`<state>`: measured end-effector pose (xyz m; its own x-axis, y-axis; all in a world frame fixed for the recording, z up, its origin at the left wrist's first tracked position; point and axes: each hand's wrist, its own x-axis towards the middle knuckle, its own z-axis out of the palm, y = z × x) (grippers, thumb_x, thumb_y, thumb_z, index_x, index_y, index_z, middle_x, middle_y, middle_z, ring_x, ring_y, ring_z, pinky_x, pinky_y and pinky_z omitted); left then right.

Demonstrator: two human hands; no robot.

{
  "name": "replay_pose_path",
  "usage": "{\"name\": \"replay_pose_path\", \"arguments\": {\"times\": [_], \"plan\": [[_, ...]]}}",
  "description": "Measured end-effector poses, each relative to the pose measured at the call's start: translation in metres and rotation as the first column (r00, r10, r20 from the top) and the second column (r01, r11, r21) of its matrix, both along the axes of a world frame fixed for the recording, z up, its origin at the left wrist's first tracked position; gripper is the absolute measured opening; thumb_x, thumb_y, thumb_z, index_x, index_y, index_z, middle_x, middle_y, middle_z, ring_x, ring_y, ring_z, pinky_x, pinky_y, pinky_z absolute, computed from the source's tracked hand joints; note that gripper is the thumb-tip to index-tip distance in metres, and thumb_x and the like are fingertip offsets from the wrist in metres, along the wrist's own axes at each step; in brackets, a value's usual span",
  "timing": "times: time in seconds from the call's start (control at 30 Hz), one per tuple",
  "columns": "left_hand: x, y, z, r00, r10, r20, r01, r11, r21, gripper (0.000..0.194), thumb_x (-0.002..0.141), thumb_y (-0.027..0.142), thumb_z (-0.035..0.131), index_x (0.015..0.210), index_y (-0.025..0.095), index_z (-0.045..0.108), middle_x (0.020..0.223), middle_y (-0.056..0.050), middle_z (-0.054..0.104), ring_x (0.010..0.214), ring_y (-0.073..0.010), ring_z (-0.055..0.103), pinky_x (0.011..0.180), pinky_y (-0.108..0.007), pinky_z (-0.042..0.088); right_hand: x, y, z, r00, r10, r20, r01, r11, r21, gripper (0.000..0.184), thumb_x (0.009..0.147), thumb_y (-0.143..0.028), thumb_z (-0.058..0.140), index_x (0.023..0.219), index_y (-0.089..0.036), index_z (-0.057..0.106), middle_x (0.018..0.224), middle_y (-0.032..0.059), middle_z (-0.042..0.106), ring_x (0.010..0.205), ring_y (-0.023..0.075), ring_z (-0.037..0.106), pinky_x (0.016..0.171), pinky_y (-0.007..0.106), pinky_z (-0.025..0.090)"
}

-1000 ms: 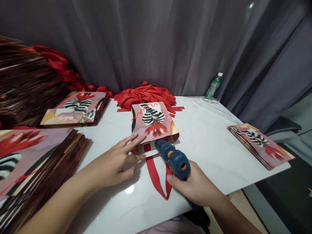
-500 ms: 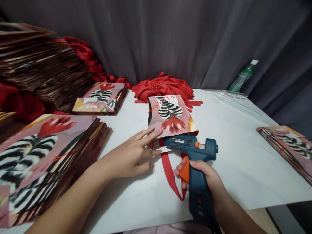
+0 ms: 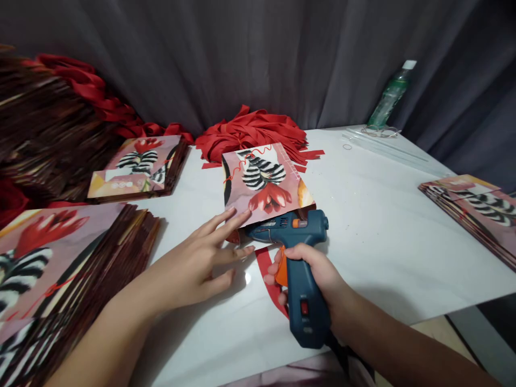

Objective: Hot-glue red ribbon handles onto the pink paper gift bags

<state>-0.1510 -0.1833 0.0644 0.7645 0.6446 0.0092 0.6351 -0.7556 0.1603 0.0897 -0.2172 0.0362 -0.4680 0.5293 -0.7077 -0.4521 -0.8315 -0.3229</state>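
In the head view a flat paper bag (image 3: 266, 183), printed with zebra stripes and a red tulip, lies with its mouth toward me. My left hand (image 3: 205, 255) has its fingers spread at the left of the mouth, upper fingertips on the top panel and a lower one by the bottom edge. My right hand (image 3: 318, 274) is wrapped round the handle of a blue glue gun (image 3: 308, 301), its fingers at the orange trigger. The nozzle points left at the mouth, its tip partly hidden. A red ribbon (image 3: 266, 274) hangs from the mouth, partly behind my right hand.
Stacks of printed bags stand at left, one near (image 3: 52, 242), one farther back (image 3: 137, 161) and a tall one (image 3: 52, 129). A red ribbon heap (image 3: 253, 131) lies behind the bag. A green bottle (image 3: 387, 102) and another bag stack (image 3: 471, 201) are at right.
The glue gun has swung from pointing away from me to lying sideways, nozzle left, and has shifted left along the bag mouth. My left hand stays at the bag. The view has moved.
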Motion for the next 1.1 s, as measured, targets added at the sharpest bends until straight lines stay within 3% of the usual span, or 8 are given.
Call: {"name": "replay_pose_path", "arguments": {"times": [0.37,0.63,0.87,1.1], "plan": [[-0.003,0.004,-0.001,1.0,-0.006,0.007,0.007,0.999,-0.039,0.059,0.077,0.02,0.066,0.132,0.04,0.058,0.163,0.007,0.007,0.147,-0.0394,0.019,0.113,-0.056,0.037,-0.001,0.002,-0.003,0.999,0.036,0.012,-0.036,0.999,0.025,0.018,0.074,-0.033,0.06,0.073,-0.015,0.06,0.068,0.0069,0.065,0.053,0.0138,0.059,0.048,0.023,0.048],[-0.003,0.003,0.0,1.0,-0.006,0.003,0.006,1.0,-0.029,0.057,0.078,0.02,0.065,0.131,0.039,0.06,0.163,0.006,0.005,0.147,-0.0401,0.017,0.112,-0.057,0.037,-0.002,0.003,0.006,0.998,-0.026,0.051,0.026,1.0,0.012,0.012,0.073,-0.028,0.059,0.072,-0.016,0.057,0.064,0.0046,0.062,0.052,0.0142,0.057,0.045,0.024,0.047],[-0.003,0.002,-0.003,1.0,0.005,-0.002,-0.005,1.0,0.003,0.055,0.079,0.021,0.062,0.13,0.039,0.06,0.164,0.006,0.004,0.148,-0.0381,0.017,0.11,-0.057,0.039,-0.001,0.004,0.007,1.0,-0.004,0.024,0.003,0.999,0.046,0.014,0.074,-0.029,0.057,0.072,-0.016,0.058,0.061,0.0047,0.061,0.05,0.0133,0.055,0.045,0.022,0.045],[0.002,-0.002,-0.002,0.998,0.047,0.037,-0.049,0.998,0.028,0.051,0.081,0.019,0.058,0.128,0.037,0.063,0.164,0.005,0.006,0.147,-0.0371,0.02,0.112,-0.058,0.037,0.003,0.005,0.016,0.999,0.023,0.025,-0.023,1.0,0.001,0.013,0.076,-0.027,0.051,0.069,-0.017,0.055,0.054,0.004,0.059,0.042,0.012,0.051,0.041,0.021,0.042]]}}
